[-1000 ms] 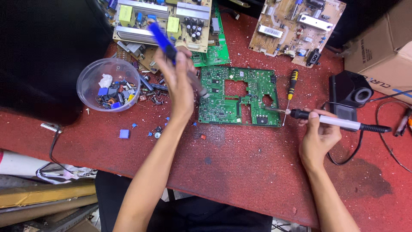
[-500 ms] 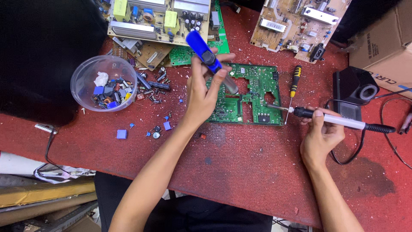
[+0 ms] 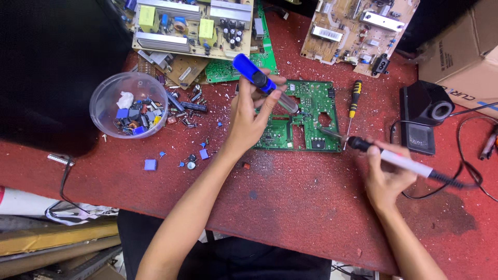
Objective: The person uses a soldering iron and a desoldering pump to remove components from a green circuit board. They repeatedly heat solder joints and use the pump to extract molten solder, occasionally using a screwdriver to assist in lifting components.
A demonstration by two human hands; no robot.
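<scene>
i see the left hand has swung in from the parts bowl, fist now gripping the blue desoldering pump over the green board mid-table, right hand pinching the soldering iron at its right edge, so both tools now meet on the board.

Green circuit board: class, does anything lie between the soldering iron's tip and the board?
Nothing visible does. The soldering iron in the right hand has its tip at the green circuit board's lower right edge, with open table there.
</scene>
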